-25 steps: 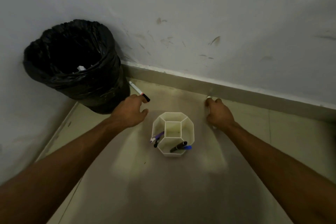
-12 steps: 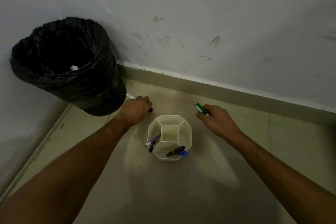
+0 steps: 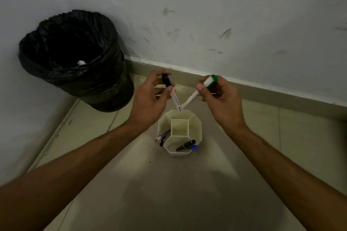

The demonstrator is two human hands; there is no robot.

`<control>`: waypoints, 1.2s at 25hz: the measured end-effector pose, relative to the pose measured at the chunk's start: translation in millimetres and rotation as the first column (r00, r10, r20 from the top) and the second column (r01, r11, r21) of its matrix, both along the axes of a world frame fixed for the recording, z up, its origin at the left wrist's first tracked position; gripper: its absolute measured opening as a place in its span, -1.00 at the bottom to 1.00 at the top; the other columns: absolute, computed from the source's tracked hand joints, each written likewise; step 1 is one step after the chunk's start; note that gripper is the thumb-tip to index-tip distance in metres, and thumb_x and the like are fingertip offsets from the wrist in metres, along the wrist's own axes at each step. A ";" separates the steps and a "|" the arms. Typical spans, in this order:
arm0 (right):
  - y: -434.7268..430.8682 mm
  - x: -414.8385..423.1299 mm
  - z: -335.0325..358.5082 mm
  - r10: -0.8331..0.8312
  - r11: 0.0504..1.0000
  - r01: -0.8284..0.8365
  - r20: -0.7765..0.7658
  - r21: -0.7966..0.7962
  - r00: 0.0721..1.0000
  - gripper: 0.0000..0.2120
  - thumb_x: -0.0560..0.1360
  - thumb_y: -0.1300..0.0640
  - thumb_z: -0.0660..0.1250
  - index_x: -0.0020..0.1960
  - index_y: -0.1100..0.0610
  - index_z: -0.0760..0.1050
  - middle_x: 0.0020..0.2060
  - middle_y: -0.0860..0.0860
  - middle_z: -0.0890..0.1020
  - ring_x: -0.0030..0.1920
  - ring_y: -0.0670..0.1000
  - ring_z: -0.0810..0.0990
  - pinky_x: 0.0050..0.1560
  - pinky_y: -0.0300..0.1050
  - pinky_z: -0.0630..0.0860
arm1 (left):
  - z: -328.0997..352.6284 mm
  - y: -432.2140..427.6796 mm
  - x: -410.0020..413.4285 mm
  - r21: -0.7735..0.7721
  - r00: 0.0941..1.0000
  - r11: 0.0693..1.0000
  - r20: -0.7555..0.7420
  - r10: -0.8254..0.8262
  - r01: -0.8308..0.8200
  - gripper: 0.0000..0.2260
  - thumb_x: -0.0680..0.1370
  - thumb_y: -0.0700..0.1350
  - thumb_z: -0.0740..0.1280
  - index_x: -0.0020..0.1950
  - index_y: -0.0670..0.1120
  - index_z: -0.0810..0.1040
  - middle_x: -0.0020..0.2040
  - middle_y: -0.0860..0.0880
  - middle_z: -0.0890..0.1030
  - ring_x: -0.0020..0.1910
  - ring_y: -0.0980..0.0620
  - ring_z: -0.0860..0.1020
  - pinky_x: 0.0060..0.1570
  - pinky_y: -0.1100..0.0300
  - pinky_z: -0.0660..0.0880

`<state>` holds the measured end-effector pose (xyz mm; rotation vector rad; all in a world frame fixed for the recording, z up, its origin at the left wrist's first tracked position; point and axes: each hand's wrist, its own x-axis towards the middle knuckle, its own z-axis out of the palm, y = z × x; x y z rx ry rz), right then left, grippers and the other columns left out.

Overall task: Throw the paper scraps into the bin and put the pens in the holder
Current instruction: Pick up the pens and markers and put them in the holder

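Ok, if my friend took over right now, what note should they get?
Left hand: holds the black-capped marker, tip down over the holder.
Right hand: holds the green-capped marker, also aimed at the holder.
Done: several pens stand in the holder; a paper scrap lies in the bin.
Left: drop both markers in. No other scraps or pens in view.

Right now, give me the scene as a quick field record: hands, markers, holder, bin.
left hand: holds black-capped marker, cap up
right hand: holds green-capped marker, cap up
marker tips: meet just above far rim of holder
holder contents: pens in left and near compartments; centre looks empty
bin: black liner, white paper scrap inside
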<state>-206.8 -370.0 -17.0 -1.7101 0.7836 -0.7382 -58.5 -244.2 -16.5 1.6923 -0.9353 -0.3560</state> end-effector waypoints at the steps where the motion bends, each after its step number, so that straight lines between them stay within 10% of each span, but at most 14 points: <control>1: 2.0 3.3 -3.0 0.024 0.999 -0.025 -0.043 -0.020 0.999 -0.82 0.50 0.09 0.44 0.09 0.05 0.61 -0.14 -0.07 0.69 -0.10 -0.08 0.68 -0.01 0.00 0.66 | -5.5 -2.1 -1.0 0.022 1.000 1.000 -0.001 -0.007 0.007 -0.71 0.55 -0.26 0.36 0.26 -0.11 0.48 0.06 -0.10 0.65 0.00 0.13 0.67 -0.05 0.12 0.66; 18: 3.7 9.6 -33.9 0.166 0.957 -0.250 -0.426 -0.148 0.889 -0.75 0.38 0.22 0.51 0.05 0.07 0.63 -0.06 -0.09 0.66 -0.22 -0.17 0.66 -0.11 -0.24 0.64 | -28.4 -2.3 4.4 0.457 0.945 0.888 0.267 -0.188 0.047 -0.63 0.39 -0.10 0.55 0.19 -0.04 0.64 -0.06 0.02 0.65 -0.20 0.18 0.54 -0.15 0.40 0.49; 23: -8.5 -13.2 -38.4 0.278 0.952 -0.306 -0.444 0.009 0.852 -0.35 0.32 0.41 0.42 0.32 0.01 0.38 0.23 -0.13 0.46 0.21 -0.02 0.53 -0.04 -0.16 0.58 | -32.3 18.0 20.3 0.470 0.976 0.878 0.129 -0.177 0.097 -0.52 0.46 -0.31 0.40 0.33 0.03 0.52 0.05 0.07 0.58 -0.04 0.16 0.54 -0.19 0.43 0.45; 27: -15.8 -48.5 -62.5 0.609 0.759 -0.574 -0.648 0.307 0.458 0.26 0.19 0.19 0.65 0.57 -0.16 -0.15 0.57 -0.10 0.06 0.53 0.02 0.15 0.41 -0.05 0.35 | -49.7 36.1 29.1 0.558 1.000 0.830 -0.006 -0.003 0.006 -0.56 0.45 -0.43 0.27 0.24 -0.06 0.57 0.02 -0.03 0.62 -0.03 0.08 0.59 -0.15 0.35 0.49; 30: 8.2 -53.4 -80.9 0.672 0.730 -0.609 -0.486 0.310 0.558 0.40 0.10 -0.09 0.69 0.53 -0.26 -0.31 0.57 -0.26 -0.03 0.54 -0.13 0.04 0.51 -0.12 0.17 | -61.9 44.0 30.2 0.678 0.993 0.731 -0.119 0.009 0.074 -0.58 0.44 -0.38 0.31 0.23 -0.03 0.56 0.03 -0.02 0.62 0.01 0.03 0.59 -0.15 0.23 0.50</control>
